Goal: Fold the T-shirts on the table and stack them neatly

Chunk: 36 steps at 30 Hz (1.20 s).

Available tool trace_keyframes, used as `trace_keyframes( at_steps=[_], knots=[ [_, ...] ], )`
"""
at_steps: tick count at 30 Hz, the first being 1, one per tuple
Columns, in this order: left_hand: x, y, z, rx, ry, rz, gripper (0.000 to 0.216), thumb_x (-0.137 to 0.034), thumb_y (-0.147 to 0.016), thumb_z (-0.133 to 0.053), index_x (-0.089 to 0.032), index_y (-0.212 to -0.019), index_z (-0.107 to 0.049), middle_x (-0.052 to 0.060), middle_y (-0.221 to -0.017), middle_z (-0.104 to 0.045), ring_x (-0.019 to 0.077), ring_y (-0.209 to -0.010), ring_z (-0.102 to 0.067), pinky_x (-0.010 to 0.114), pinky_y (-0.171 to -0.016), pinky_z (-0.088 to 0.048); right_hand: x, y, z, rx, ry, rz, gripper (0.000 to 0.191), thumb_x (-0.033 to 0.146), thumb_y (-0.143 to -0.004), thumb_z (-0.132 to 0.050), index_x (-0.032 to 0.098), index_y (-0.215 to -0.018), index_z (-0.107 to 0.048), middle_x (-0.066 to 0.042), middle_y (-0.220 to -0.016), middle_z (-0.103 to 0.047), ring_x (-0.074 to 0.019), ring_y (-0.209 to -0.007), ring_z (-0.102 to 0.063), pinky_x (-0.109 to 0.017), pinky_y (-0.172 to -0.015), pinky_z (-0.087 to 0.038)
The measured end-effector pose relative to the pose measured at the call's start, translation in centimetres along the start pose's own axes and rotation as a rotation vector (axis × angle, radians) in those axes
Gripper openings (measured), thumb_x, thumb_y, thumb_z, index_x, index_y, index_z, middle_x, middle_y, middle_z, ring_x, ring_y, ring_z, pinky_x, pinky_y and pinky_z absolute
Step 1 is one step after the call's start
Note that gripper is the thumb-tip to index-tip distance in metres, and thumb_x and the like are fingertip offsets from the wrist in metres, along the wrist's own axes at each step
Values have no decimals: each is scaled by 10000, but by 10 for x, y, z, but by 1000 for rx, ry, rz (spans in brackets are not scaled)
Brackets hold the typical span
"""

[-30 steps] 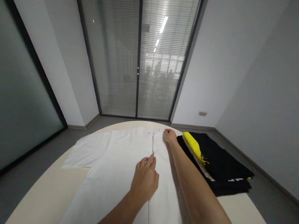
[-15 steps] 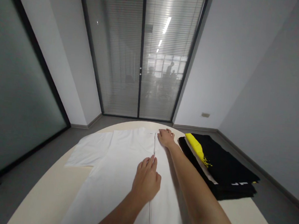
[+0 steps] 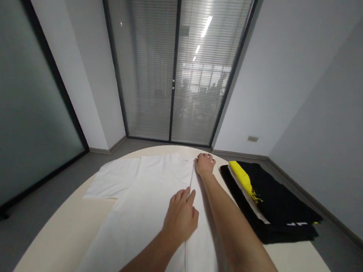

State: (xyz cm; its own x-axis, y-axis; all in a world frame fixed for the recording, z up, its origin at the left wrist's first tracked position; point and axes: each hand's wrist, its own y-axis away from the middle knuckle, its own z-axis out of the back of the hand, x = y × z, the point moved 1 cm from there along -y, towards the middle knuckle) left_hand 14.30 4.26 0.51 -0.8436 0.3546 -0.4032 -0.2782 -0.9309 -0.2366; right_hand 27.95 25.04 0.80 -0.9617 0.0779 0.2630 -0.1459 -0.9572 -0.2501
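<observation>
A white T-shirt (image 3: 150, 205) lies spread on the table, its left sleeve out flat and its right side folded inward. The fold leaves a long straight edge running toward me. Palm down, my left hand (image 3: 181, 216) rests on the shirt at this edge, fingers stretched and slightly apart. Farther off, my right hand (image 3: 205, 164) is at the far end of the folded strip near the collar, its fingers bent and closed on the cloth. Its fingertips are partly hidden.
A stack of folded black clothes (image 3: 284, 200), with a yellow print on top, sits at the right of the round pale table (image 3: 61, 231). Beyond the table stand glass doors with blinds (image 3: 156, 66) and grey walls.
The fold edge near the collar has become straighter. My right hand has shifted slightly, its fingers more bent. The left index finger has spread away from the others. The view has moved a little.
</observation>
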Motion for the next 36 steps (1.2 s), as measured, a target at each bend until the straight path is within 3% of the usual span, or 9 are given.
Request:
trace_keyframes(
  at_steps=[3,7,13,18,22,27,29,33,36],
  knots=[
    [1,0,-1,2,4,3,595,-178,-886,-426,-167,-1478,-492,66,-1537,-478,266,-1379,-422,413,-1171,-334,-2,3,-7,53,-3,18,467,372,-1006,-379,219,-1430,-503,-127,-1589,-359,-319,-1463,-255,-489,-1137,-273],
    [0,3,-3,11,-5,-8,592,-240,-914,-411,-113,-1490,-468,97,-1571,-425,284,-1438,-369,448,-1212,-274,-10,2,-12,115,1,0,626,472,-1023,-315,168,-1570,-296,-157,-1660,-188,-331,-1514,-168,-516,-1173,-226],
    [-2,5,-5,40,-12,-9,629,-305,-934,-391,-121,-1535,-394,105,-1605,-358,284,-1509,-268,489,-1248,-181,-19,-2,-12,190,13,-21,652,532,-1026,-253,175,-1567,-321,-147,-1657,-211,-348,-1520,-162,-601,-1173,-184],
    [0,5,-5,47,-10,-14,638,-289,-925,-392,-130,-1543,-384,84,-1618,-331,285,-1511,-263,489,-1242,-200,-14,9,-1,79,7,5,613,463,-1033,-280,158,-1564,-310,-149,-1648,-237,-330,-1507,-183,-544,-1185,-189],
    [1,4,-5,37,-16,-16,643,-272,-915,-392,-149,-1546,-382,62,-1622,-327,282,-1511,-261,491,-1243,-197,-5,16,14,-1,-4,11,538,368,-1027,-302,141,-1504,-406,-173,-1579,-356,-319,-1419,-330,-448,-1141,-287],
    [2,3,-5,51,-13,-13,639,-280,-924,-374,-113,-1541,-384,91,-1620,-332,276,-1515,-246,490,-1246,-182,5,31,17,105,-3,-48,541,377,-1003,-331,102,-1437,-499,-227,-1434,-512,-344,-1273,-508,-441,-1045,-390],
    [1,3,-5,37,-6,-16,624,-275,-925,-380,-111,-1526,-408,94,-1609,-355,276,-1509,-260,481,-1245,-189,7,44,11,156,8,-55,602,461,-997,-339,104,-1460,-480,-224,-1483,-474,-376,-1334,-460,-486,-1080,-352],
    [4,1,-6,10,10,25,569,-261,-934,-385,-122,-1478,-482,102,-1565,-435,266,-1473,-338,438,-1236,-223,7,67,0,156,36,-47,738,574,-988,-309,112,-1564,-322,-189,-1632,-260,-415,-1490,-200,-527,-1178,-163],
    [20,-6,2,-41,-17,137,543,-317,-949,-410,-133,-1447,-521,120,-1555,-446,311,-1467,-342,470,-1219,-239,6,72,0,132,32,-12,749,614,-990,-244,138,-1559,-343,-165,-1636,-265,-402,-1494,-197,-517,-1182,-148]
  ],
)
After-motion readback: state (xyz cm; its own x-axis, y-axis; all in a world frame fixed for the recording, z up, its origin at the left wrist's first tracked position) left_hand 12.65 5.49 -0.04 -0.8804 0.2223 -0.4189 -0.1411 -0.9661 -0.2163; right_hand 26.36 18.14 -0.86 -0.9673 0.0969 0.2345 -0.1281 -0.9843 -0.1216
